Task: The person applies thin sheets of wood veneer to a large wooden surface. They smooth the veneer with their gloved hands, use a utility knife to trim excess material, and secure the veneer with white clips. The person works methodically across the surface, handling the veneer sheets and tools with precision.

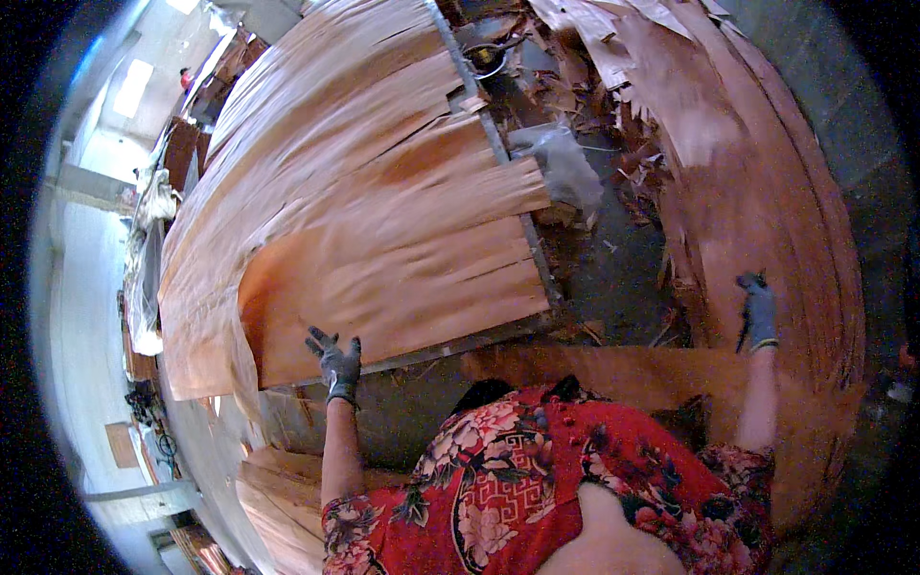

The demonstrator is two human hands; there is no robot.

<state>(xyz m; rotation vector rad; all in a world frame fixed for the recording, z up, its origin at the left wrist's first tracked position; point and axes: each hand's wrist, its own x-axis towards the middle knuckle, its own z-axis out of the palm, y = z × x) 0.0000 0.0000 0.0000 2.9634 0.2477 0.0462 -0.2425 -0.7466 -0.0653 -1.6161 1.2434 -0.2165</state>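
Note:
My left hand (335, 366), in a grey glove, is open with fingers spread at the near edge of a broad wood veneer sheet (422, 287). That sheet lies on top of a large table-like pile, and its left part curls up in an orange-brown fold (257, 297). My right hand (759, 311), also gloved, is over a tall stack of reddish-brown veneer (709, 201) on the right. Its thumb stands apart from the fingers, some of which look bent, and no held thing shows. Another veneer sheet (613, 369) stretches below it, passing under my right forearm.
Between the two piles, torn veneer scraps (642, 182), a crumpled clear plastic bag (565, 168) and a round pan-like container (487, 62) lie on the dark floor. More veneer (278, 498) is at lower left. A distant person (186, 79) appears at upper left.

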